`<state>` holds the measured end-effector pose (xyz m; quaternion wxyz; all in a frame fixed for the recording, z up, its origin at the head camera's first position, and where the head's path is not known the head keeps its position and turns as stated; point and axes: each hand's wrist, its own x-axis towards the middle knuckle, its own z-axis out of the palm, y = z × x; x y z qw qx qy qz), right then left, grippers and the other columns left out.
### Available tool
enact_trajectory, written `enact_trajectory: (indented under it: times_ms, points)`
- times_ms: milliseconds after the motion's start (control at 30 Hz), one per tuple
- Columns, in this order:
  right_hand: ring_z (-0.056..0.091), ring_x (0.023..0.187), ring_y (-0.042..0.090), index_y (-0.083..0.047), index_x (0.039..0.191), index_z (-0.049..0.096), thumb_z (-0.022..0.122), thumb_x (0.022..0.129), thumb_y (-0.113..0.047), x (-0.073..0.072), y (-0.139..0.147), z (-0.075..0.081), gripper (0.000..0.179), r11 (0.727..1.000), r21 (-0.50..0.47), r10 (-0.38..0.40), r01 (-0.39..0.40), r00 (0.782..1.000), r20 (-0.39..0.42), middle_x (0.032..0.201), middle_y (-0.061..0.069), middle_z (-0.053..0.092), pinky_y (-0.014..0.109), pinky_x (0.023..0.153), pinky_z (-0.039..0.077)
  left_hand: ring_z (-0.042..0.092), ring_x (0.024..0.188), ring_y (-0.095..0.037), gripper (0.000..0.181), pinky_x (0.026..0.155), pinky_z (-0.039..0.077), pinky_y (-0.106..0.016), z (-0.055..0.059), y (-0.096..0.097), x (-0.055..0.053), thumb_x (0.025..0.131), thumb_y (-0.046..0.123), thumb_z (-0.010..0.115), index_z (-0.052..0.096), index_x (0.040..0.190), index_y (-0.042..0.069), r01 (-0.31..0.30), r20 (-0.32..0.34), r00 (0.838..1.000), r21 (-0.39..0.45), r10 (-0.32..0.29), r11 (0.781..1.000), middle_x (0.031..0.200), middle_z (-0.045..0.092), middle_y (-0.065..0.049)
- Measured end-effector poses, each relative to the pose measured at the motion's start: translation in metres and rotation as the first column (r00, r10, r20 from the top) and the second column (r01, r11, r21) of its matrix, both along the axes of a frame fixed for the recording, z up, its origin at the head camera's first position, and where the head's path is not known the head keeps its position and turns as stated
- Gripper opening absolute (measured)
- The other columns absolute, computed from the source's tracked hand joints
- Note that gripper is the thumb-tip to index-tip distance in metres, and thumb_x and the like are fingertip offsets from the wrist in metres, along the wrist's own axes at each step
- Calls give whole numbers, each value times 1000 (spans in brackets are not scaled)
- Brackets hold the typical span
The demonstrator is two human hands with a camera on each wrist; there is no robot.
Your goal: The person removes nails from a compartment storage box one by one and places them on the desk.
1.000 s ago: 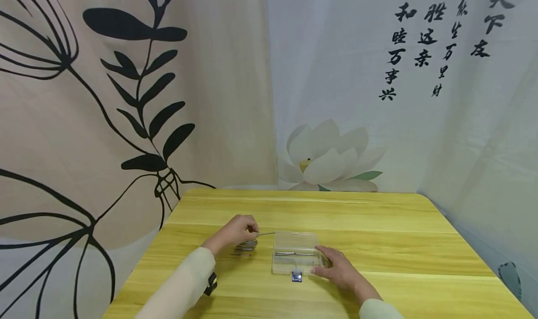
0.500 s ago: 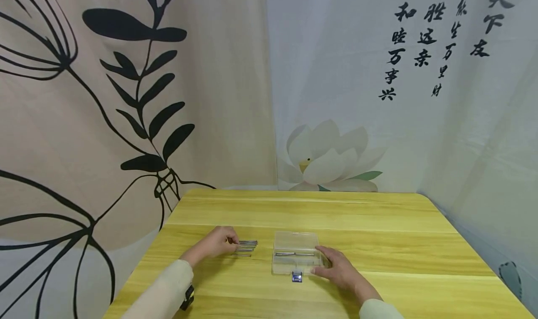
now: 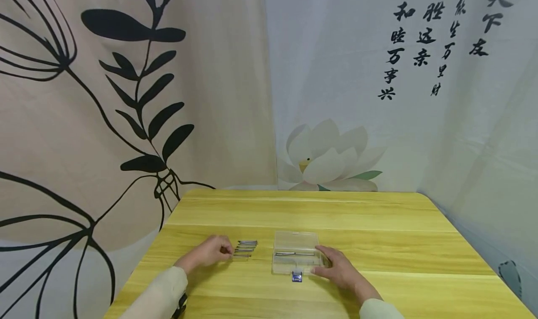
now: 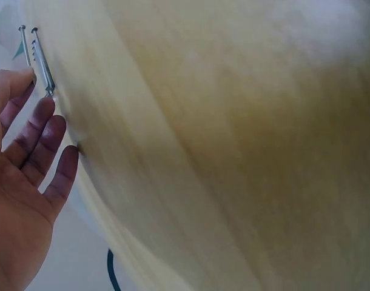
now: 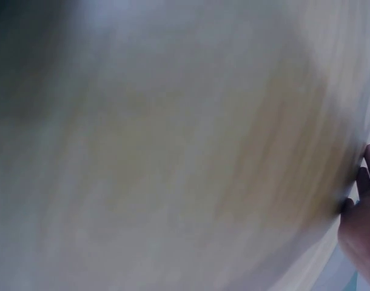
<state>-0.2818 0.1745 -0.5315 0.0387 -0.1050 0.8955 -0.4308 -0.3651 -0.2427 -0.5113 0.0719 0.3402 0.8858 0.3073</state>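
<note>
The left hand (image 3: 212, 251) pinches the nearest nail's (image 3: 242, 256) left end, right hand (image 3: 339, 266) gripping the plastic box (image 3: 283, 268); seemingly a pick-up, next needing a clean lift.

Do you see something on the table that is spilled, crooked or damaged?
Nothing plainly stands out. The nail-like metal pieces lie roughly parallel on the table, and the clear box rests flat, with no visible spill or break.
</note>
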Motion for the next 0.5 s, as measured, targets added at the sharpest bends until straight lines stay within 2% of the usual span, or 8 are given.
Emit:
enact_trajectory:
  times_ms: [200,500]
  points:
    - [31,136,54,-5,145,48,78,86,-35,0,0,-1,73,1000,1,3,-3,1000,-8,147,29,40,70,106,22,49,72,-3,10,63,46,-24,-1,3,1,89,3,72,73,83,10,26,-35,999,1,-26,1000,82,58,10]
    - [30,136,53,-7,146,48,77,86,-37,0,0,0,73,1000,8,-3,3,1000,4,148,27,41,70,106,22,49,71,-4,9,62,46,-24,-1,8,-1,90,9,74,75,83,14,-9,-63,998,-56,6,998,84,57,11]
